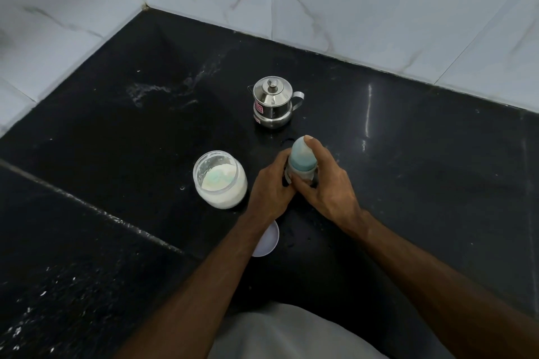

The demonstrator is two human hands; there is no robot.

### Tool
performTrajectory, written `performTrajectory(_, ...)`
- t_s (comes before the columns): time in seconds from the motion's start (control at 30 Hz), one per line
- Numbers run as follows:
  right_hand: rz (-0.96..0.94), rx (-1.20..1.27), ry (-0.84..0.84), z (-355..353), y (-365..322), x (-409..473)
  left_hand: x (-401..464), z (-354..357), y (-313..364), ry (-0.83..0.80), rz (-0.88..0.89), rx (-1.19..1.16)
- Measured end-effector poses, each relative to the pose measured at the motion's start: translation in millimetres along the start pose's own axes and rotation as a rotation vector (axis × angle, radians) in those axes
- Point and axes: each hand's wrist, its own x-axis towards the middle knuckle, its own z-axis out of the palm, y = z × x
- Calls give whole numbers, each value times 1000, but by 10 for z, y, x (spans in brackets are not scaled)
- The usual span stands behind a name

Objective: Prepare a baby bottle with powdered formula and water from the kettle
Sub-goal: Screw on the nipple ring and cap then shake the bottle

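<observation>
The baby bottle (pixel 300 159) stands upright on the black counter (pixel 423 169), topped by a clear domed cap over a teal part. My left hand (pixel 272 188) grips its lower body from the left. My right hand (pixel 326 181) wraps the bottle from the right, with the forefinger resting on top of the cap. A small steel kettle (pixel 272 102) with its lid on stands behind the bottle. To the left an open glass jar (pixel 220 179) holds white formula powder with a pale scoop lying in it.
A white round lid (pixel 267 240) lies on the counter under my left forearm. Spilled powder streaks the counter at the back left (pixel 163 90). Marble-tiled walls (pixel 379 3) meet in a corner behind. A seam runs across the counter on the left.
</observation>
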Motion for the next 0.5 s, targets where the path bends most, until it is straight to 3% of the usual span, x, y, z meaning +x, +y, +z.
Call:
performTrajectory(0.27, 8, 43, -41, -32, 4, -14, -28, -44, 10, -45, -7, 52)
performTrajectory(0.5, 160, 204, -58, -262, -36, 48, -361, -169, -124, -57, 45, 129)
